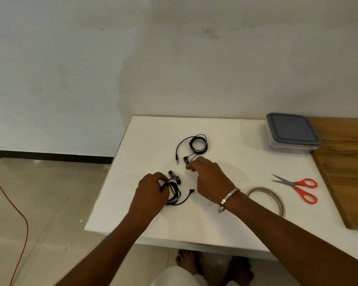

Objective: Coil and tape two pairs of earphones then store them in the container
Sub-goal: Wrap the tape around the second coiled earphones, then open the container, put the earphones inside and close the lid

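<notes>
Two hands are over a white table (225, 228). The left hand (151, 188) has its fingers curled round a bundle of black earphones (173, 193). The hand hides part of the bundle, so how neat the coil is cannot be seen. Two buds (175, 178) poke out past the fingers, and a plug (192, 190) lies on the table just beside the right hand.

The right hand (210, 178) is curled with its fingertips at a bud of the far earphones (197, 146). It seems to pinch that bud, but the fingers cover it and it is hard to be sure. The rest of that wire lies in a loose coil farther back, with its plug on the table.

A container (291, 133) with a grey lid sits shut at the back right. A tape roll (277, 201) lies near the right wrist, partly hidden by the arm. Red scissors (298, 187) lie beside it. A wooden board (347, 172) is cut off at the right edge.
</notes>
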